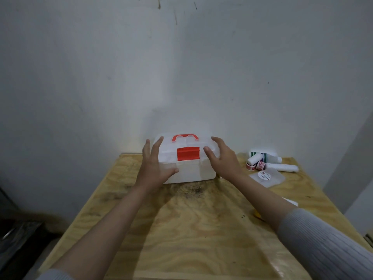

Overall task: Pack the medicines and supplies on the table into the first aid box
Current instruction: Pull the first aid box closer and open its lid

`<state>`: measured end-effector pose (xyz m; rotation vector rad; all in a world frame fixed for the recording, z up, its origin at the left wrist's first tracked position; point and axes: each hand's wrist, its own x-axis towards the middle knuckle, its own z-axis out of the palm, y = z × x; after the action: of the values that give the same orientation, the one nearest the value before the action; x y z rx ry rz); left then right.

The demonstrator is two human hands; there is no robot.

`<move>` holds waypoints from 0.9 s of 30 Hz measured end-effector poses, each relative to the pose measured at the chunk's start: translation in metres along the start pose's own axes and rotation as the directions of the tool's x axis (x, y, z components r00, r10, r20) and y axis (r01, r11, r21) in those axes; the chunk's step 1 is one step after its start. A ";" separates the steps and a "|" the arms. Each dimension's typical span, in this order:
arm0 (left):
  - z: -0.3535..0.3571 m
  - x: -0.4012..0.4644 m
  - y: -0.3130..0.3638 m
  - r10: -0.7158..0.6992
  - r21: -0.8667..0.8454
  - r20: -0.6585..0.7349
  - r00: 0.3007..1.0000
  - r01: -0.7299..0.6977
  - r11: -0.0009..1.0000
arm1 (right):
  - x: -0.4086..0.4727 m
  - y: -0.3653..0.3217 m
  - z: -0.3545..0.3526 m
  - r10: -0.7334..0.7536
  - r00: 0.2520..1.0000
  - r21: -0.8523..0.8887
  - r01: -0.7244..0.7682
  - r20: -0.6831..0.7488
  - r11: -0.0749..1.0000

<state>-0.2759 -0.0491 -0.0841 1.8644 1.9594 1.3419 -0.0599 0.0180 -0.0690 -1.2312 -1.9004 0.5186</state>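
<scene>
On the pale plywood table, against a grey-white wall, I see one translucent white plastic first aid box with red handle and latch, lid closed. My left hand and right hand flank it, fingers spread. Right of the box: two white bottles, one flat clear packet.

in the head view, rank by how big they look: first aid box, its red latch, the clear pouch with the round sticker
1. first aid box
2. clear pouch
3. red latch, though the pouch lies nearer the camera
</scene>
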 end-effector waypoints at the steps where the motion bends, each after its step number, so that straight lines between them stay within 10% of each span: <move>1: 0.002 0.000 0.000 -0.004 -0.004 0.007 1.000 0.004 1.000 | -0.003 0.000 0.002 -0.019 1.000 0.011 0.019 0.010 1.000; 27: -0.015 -0.025 0.011 0.074 0.046 0.025 0.997 -0.075 0.996 | -0.016 -0.025 -0.030 -0.341 0.893 -0.310 0.248 -0.295 0.918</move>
<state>-0.2715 -0.0796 -0.0801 1.9833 1.9449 1.2988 -0.0467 -0.0099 -0.0405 -1.0795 -1.8431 -0.1174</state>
